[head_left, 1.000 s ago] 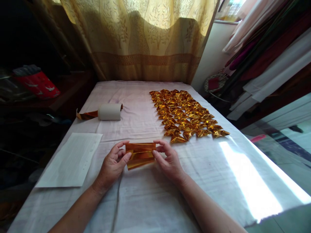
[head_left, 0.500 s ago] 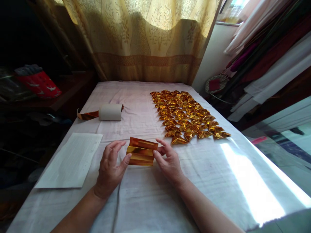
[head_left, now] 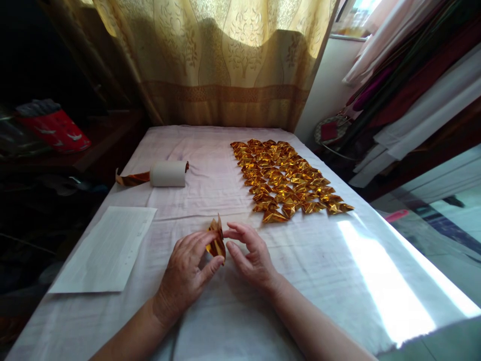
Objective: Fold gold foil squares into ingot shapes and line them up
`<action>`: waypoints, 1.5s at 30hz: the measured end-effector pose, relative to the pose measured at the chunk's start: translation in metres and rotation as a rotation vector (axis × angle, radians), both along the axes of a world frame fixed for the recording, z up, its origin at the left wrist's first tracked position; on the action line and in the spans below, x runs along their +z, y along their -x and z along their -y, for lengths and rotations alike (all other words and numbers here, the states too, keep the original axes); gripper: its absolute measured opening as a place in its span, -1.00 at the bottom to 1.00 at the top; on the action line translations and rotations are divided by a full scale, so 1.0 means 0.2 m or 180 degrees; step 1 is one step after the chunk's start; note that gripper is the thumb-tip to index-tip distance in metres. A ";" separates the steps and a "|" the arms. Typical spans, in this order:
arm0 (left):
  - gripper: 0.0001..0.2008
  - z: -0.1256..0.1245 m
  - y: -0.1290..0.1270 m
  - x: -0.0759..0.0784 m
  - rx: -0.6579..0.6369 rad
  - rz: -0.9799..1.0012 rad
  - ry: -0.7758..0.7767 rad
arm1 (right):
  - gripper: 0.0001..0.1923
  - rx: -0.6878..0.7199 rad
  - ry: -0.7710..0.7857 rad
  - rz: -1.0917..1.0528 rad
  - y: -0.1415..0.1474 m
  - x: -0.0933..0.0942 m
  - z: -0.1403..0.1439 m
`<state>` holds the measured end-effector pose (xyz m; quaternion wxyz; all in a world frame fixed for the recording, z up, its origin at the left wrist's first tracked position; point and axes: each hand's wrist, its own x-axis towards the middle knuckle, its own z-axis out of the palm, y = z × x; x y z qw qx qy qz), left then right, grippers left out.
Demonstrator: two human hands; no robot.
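folded gold pieces (head_left: 287, 180) ahead-right

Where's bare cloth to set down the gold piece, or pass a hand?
Free: the sunlit stretch right of the right hand, below the folded gold pieces; the middle strip between the white roll and those pieces. Crowded: the far right, and the near left under the white sheet.

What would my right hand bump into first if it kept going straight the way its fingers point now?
Your right hand points left, toward the folded gold paper pinched in your left hand. It would meet that paper almost at once, then the left fingers behind it. Depth is hard to judge, but they look level.
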<state>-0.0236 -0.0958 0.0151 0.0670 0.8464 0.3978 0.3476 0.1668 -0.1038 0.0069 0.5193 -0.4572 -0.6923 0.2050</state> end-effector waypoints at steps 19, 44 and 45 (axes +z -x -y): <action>-0.84 -0.08 0.09 0.03 -0.0263 0.0419 -0.0372 | -0.61 -0.0557 -0.0759 0.1446 -0.10 0.01 -0.05; -0.89 -0.05 0.09 -0.03 -0.0307 -0.0614 0.0155 | -0.86 0.0399 -0.0136 0.2282 -0.14 -0.01 -0.03; -0.90 -0.05 0.08 -0.03 -0.0255 -0.0600 0.0169 | -0.86 0.0439 -0.0086 0.2208 -0.14 -0.01 -0.03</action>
